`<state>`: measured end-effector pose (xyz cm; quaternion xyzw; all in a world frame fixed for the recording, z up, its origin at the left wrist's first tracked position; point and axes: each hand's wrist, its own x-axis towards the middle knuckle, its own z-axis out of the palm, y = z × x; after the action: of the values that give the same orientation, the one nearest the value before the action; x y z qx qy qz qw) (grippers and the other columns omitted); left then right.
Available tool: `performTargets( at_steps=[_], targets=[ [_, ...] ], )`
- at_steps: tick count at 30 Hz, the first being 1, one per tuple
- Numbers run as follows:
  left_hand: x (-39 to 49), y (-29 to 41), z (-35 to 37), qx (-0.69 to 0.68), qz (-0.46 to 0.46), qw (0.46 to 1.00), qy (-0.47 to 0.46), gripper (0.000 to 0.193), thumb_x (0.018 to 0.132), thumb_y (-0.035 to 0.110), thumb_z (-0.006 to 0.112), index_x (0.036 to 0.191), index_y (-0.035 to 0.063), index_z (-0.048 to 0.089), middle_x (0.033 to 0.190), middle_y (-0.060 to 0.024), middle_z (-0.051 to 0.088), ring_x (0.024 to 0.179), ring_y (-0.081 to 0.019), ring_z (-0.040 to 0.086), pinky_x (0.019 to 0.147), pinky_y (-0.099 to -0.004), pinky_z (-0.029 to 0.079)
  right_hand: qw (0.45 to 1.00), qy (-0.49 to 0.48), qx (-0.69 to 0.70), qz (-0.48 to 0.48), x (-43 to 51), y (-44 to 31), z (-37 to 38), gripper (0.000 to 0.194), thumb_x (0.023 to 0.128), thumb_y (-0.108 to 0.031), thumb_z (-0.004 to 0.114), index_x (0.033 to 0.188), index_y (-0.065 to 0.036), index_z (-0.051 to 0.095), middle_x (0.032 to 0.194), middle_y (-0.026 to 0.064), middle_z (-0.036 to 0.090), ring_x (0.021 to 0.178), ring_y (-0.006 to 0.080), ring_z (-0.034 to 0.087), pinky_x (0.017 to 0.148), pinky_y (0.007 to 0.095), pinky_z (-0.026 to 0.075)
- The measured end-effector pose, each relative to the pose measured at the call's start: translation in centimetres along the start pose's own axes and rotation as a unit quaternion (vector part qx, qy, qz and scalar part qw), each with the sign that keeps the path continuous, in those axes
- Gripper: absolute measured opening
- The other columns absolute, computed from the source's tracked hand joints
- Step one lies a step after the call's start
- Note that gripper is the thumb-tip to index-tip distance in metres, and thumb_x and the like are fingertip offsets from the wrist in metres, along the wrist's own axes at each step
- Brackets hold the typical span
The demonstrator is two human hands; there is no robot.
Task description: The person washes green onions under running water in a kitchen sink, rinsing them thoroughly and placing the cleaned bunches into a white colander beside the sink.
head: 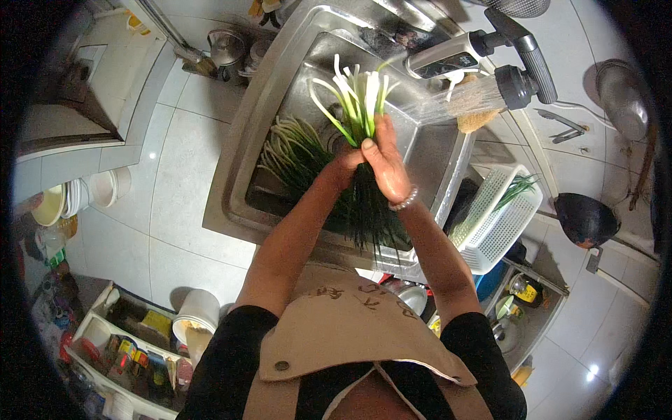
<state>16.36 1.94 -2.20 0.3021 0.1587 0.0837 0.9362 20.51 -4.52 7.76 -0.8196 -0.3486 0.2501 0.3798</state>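
Observation:
Both my hands grip one bunch of green onions (362,100) over a stainless steel sink (239,142). My left hand (349,160) is around the bunch from the left, partly hidden by the stalks and my other hand. My right hand (387,160), with a beaded bracelet (404,199) at the wrist, presses on it from the right, thumb across the front. The white ends point up and away; dark green leaves hang toward me. A second pile of green onions (291,152) lies in the basin's left side. Water sprays from a black faucet head (513,88) toward the basin.
A white perforated basket (499,226) with some green leaves stands right of the sink. A sponge-like tan item (475,110) lies behind the spray. A dark wok (587,219) is farther right. Left on the tiled floor are a white bucket (197,312) and a rack of bottles (131,362).

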Motion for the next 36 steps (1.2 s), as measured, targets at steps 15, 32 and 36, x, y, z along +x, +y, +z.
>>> performTargets(
  at_steps=[15,32,36],
  targets=[
    [-1.7,-1.3,-3.0,-0.184,-0.158,0.946,-0.214,0.06,0.056,0.034,0.066,0.104,0.0009,0.052,0.092,-0.0113,0.058,0.081,-0.024,0.057,0.073,-0.0375,0.046,0.95,0.111,0.209,0.205,10.0,5.0,-6.2,0.036,0.074,-0.03,0.063,0.101,-0.005,0.058,0.088,0.0044,0.058,0.076,0.0169,0.053,0.067,0.0259,0.041],
    [-2.9,0.1,-3.0,-0.196,-0.225,0.951,-0.081,0.047,0.062,0.031,0.061,0.095,-0.0024,0.056,0.082,-0.013,0.06,0.069,-0.0227,0.059,0.068,-0.033,0.049,0.853,0.214,0.464,0.102,10.4,3.5,-15.3,0.022,0.076,-0.014,0.058,0.096,-0.003,0.054,0.069,0.0066,0.055,0.06,0.0157,0.053,0.052,0.0283,0.045],
    [-2.1,0.1,-3.2,-0.198,-0.196,0.958,-0.07,0.047,0.063,0.033,0.06,0.095,-0.0018,0.056,0.082,-0.0126,0.06,0.07,-0.0223,0.059,0.067,-0.0328,0.049,0.907,0.206,0.352,0.104,4.2,-2.5,-20.1,0.012,0.083,-0.017,0.047,0.087,-0.008,0.053,0.069,-0.0006,0.053,0.046,0.0028,0.036,0.041,0.0169,0.029]
  ],
)
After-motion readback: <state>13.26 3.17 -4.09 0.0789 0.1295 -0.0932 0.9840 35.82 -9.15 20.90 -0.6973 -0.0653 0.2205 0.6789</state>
